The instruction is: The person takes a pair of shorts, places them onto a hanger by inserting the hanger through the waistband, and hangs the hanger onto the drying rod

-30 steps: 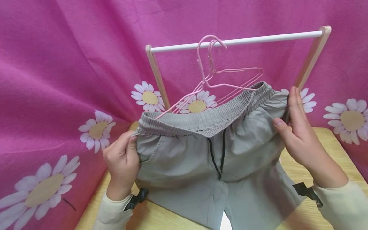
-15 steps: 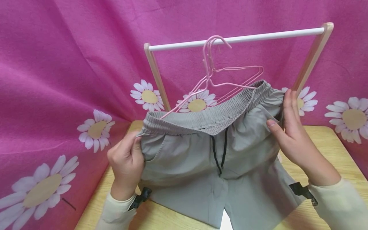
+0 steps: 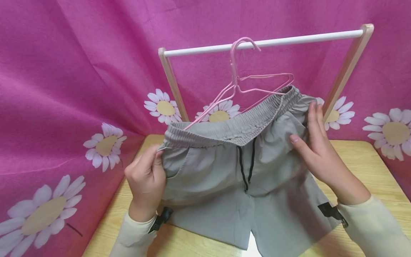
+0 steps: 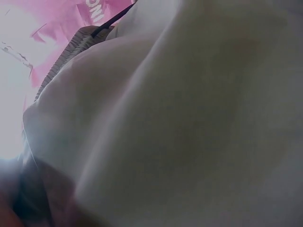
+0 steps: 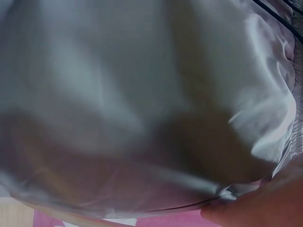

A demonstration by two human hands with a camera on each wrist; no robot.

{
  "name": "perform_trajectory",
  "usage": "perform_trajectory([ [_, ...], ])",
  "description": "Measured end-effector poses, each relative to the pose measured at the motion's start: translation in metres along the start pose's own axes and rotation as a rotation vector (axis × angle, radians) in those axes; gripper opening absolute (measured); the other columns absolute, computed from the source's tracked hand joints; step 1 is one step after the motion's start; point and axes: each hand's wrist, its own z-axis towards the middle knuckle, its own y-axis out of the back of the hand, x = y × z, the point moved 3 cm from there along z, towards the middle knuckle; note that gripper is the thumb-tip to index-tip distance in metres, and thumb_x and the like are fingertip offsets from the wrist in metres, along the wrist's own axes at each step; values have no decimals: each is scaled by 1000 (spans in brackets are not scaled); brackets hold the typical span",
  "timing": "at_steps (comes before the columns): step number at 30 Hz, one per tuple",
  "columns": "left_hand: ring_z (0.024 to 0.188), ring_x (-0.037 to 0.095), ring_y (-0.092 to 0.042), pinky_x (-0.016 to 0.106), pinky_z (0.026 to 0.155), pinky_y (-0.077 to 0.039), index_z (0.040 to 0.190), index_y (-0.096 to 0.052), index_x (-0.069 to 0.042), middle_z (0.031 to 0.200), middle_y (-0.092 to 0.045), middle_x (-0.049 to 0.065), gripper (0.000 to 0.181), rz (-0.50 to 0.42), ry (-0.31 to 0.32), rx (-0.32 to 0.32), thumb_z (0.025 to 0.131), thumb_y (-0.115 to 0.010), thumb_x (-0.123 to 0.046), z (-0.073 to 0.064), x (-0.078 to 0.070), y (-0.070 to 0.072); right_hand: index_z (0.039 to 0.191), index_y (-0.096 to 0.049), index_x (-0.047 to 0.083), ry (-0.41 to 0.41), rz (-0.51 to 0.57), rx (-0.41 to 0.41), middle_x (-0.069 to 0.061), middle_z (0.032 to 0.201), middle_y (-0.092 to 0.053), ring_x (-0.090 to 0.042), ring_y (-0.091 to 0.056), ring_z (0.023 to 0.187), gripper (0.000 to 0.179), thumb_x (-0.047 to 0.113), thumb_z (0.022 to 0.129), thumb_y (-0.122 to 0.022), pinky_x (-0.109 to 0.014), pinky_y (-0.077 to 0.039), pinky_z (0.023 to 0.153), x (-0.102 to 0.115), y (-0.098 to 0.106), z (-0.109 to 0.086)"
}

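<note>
Grey shorts (image 3: pixel 208 178) with a gathered elastic waistband and a black drawstring (image 3: pixel 242 171) hang upright in front of me. Inside the waistband sits a pink wire hanger (image 3: pixel 236 87), its hook over the rack's white bar. At the waistband's left end, my left hand (image 3: pixel 146 184) pinches the cloth between thumb and curled fingers. My right hand (image 3: pixel 324 160) lies along the shorts' right side with straight fingers, its thumb apart on the front near the pocket. Grey cloth fills most of both wrist views; part of my right hand (image 5: pixel 265 205) shows at the right wrist view's lower right corner.
The clothes rack has a white bar (image 3: pixel 298 39) between wooden posts (image 3: pixel 350 71). Another pink hanger (image 3: pixel 269 76) hangs behind the shorts. Below is a wood-grain table (image 3: pixel 363 160), backed by a pink cloth (image 3: pixel 106 60) with printed daisies.
The front hanger's hook has shifted right along the bar, against the one behind. The shorts and my left hand have moved slightly right and up; my right hand has moved left.
</note>
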Motion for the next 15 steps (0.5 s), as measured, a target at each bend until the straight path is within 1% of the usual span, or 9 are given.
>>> perform_trajectory([
  [7,66,28,-69,45,63,-56,100,-79,2,84,-78,15,36,14,-14,4,109,-67,-30,1,-5,-6,174,8,27,-14,-9,6,0,181,22,-21,21,167,91,25,111,-58,-59,13,132,-7,-2,6],
  [15,62,29,-66,46,58,-55,101,-77,2,83,-77,16,30,41,-46,24,109,-68,-25,8,-10,-17,174,8,27,-23,-14,10,0,181,23,-20,21,167,93,27,110,-59,-59,12,133,-17,-2,13],
])
